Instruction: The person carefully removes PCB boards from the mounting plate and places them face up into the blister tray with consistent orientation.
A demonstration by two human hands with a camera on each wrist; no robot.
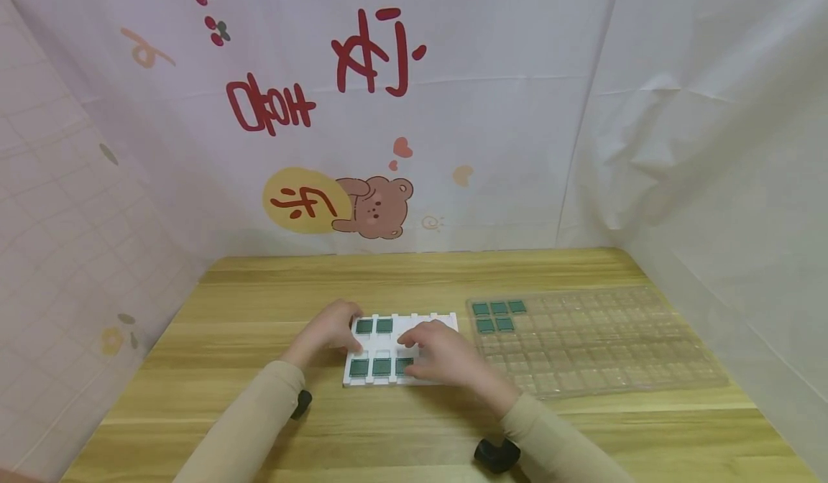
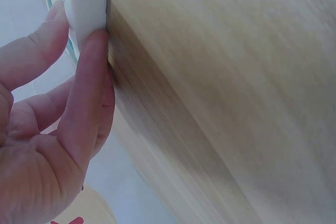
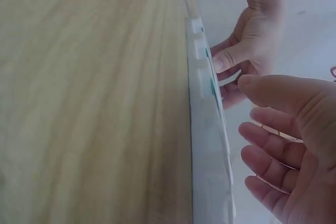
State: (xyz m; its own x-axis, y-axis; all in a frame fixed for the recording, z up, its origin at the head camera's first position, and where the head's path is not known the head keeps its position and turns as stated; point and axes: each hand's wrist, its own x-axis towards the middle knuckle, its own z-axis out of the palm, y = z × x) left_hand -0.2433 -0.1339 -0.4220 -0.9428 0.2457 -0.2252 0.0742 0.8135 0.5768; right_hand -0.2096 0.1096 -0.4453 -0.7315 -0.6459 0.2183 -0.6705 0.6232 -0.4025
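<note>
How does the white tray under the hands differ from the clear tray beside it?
The white tray is opaque and small; the clear tray is transparent, with many more pockets. Both hands, left hand and right hand, touch the white tray; the clear tray lies untouched. Both hold green squares.

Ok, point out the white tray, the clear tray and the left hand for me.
white tray (image 1: 446, 320): head view, bare far right corner of its rim.
clear tray (image 1: 608, 339): head view, empty pockets near its middle.
left hand (image 1: 328, 329): head view, back of the hand at the white tray's left edge.
</note>
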